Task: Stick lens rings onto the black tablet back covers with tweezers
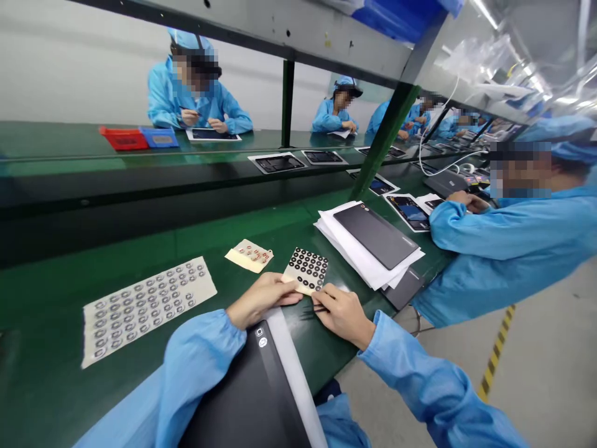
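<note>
Two hands at work at a long green workbench [41, 386], seen from above. The near edge of the bench ran down to the right, above a grey floor [527, 373] marked with yellow-and-black tape [495, 351]. To my right, room was bounded by a co-worker's blue sleeve [494, 242], beyond a stack of white paper [345, 239] topped by a dark tablet [375, 235]. To my left, the bench held a sheet of grey ring labels [147, 309] and, farther off, a small cream sheet with red marks [249, 256]. A black tablet [242, 398] with a white strip [293, 373] along one side lay directly below my hands. My left hand [263, 300] was closed, its fingers pressed together, pinching the lower corner of a sheet of black ring stickers [308, 269], which stood between my hands. My right hand [342, 315] was curled around dark tweezers [317, 308], their tips just below that sheet. My forearms, in blue sleeves [200, 361], angled inward from either side, bringing the hands close together without touching.
</note>
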A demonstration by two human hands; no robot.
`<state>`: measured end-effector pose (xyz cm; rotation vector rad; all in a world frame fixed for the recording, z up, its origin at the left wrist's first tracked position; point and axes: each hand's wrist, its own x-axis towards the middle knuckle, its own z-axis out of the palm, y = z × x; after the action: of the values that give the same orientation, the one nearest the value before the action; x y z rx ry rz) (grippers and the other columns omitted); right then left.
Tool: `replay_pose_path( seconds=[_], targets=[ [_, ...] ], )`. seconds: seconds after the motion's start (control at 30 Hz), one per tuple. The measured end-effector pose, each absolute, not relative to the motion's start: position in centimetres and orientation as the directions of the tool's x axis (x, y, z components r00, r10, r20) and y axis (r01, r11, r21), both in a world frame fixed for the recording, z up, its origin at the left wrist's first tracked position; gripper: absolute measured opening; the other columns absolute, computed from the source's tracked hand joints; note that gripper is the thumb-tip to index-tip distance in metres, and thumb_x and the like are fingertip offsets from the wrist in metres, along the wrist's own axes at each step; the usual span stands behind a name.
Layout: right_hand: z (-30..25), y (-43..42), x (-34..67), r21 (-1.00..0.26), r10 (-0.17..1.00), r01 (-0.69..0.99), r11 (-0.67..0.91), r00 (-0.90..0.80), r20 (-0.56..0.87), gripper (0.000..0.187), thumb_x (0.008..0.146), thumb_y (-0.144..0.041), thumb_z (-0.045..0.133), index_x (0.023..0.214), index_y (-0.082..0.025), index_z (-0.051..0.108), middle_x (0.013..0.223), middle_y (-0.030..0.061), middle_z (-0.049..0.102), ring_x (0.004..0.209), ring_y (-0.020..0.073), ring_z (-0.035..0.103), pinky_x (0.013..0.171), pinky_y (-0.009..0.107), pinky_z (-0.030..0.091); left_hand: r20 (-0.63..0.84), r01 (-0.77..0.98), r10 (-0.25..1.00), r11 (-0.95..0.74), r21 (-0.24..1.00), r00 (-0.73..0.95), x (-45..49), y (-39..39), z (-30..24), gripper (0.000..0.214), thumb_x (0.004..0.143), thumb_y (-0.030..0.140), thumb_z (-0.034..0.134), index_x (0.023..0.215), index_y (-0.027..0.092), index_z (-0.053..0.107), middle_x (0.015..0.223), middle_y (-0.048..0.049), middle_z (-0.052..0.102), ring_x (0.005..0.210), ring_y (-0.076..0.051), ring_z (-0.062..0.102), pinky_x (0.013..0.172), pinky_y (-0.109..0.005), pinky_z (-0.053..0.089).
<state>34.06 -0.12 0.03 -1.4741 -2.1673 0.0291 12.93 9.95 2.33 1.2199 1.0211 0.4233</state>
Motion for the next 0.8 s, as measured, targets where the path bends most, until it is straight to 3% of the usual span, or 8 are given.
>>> replay_pose_path(
  seconds=[0.1,0.17,0.33,0.5,0.6,0.7,0.8],
  targets=[
    [0.8,1.9,33.9,-0.546,0.891,0.741,0.391,-0.156,0.426,0.016,0.097,-0.023,0.064,0.106,-0.019,0.077,0.093,0.0045,0.07,0.083,0.0141,0.067,0.074,0.024,0.051,-0.439,0.134,0.736,0.436,0.89,0.515,14.2,9.9,2.0,0.014,0.088,0.022,0.077,0.097,0.012,0.073,0.097,-0.015,0.08,0.09,-0.021,0.08,0.083,-0.025,0.066],
    [1.2,3.6,33.7,-0.634,0.905,0.681,0.366,-0.101,0.414,0.015,0.095,-0.029,0.07,0.101,-0.018,0.079,0.089,0.0044,0.071,0.08,0.0145,0.067,0.072,0.025,0.052,-0.436,0.097,0.737,0.455,0.885,0.516,14.3,9.9,1.9,0.017,0.087,0.019,0.079,0.101,0.013,0.071,0.098,-0.0135,0.08,0.089,-0.02,0.08,0.08,-0.024,0.066],
    [0.9,6.3,33.5,-0.649,0.917,0.693,0.313,-0.045,0.395,0.025,0.092,-0.031,0.072,0.072,-0.016,0.073,0.071,0.0014,0.065,0.066,0.0141,0.061,0.062,0.024,0.048,-0.406,0.079,0.772,0.424,0.902,0.489,14.9,9.3,1.7,0.018,0.087,0.017,0.079,0.101,0.014,0.069,0.088,-0.0095,0.08,0.083,-0.018,0.08,0.073,-0.022,0.065],
    [2.0,5.7,33.8,-0.62,0.868,0.742,0.253,0.108,0.484,0.025,0.1,-0.029,0.055,0.084,-0.016,0.069,0.08,0.0054,0.064,0.076,0.0183,0.06,0.07,0.03,0.048,-0.385,0.136,0.807,0.364,0.922,0.448,15.3,9.1,2.0,0.026,0.089,0.019,0.077,0.11,0.013,0.064,0.083,-0.0105,0.079,0.079,-0.02,0.079,0.07,-0.027,0.065],
    [2.1,3.2,32.0,-0.556,0.846,0.694,0.457,-0.146,0.513,0.021,0.102,-0.028,0.057,0.09,-0.018,0.071,0.085,0.0046,0.066,0.079,0.0155,0.062,0.073,0.028,0.049,-0.338,0.212,0.861,0.275,0.938,0.38,12.9,9.2,3.1,0.041,0.086,0.029,0.08,0.12,0.015,0.061,0.075,-0.0059,0.078,0.062,-0.019,0.075,0.058,-0.027,0.059],
    [1.3,0.1,29.1,-0.333,0.686,0.61,0.719,-0.543,0.485,0.017,0.103,-0.024,0.057,0.098,-0.019,0.072,0.087,0.003,0.068,0.077,0.0121,0.064,0.068,0.024,0.048,-0.25,0.339,0.928,0.15,0.929,0.276,8.3,8.7,4.3,0.035,0.089,0.041,0.075,0.117,0.022,0.065,0.072,0.0011,0.077,0.047,-0.013,0.065,0.052,-0.025,0.049],
    [0.6,-1.7,26.9,-0.152,0.624,0.624,0.766,-0.666,0.409,0.019,0.105,-0.025,0.054,0.108,-0.018,0.07,0.089,0.0028,0.069,0.076,0.012,0.064,0.064,0.025,0.045,-0.063,0.614,0.989,-0.035,0.788,0.137,3.0,7.2,4.7,0.025,0.096,0.047,0.062,0.108,0.026,0.07,0.074,0.0047,0.077,0.054,-0.013,0.066,0.058,-0.026,0.047]
  ],
)
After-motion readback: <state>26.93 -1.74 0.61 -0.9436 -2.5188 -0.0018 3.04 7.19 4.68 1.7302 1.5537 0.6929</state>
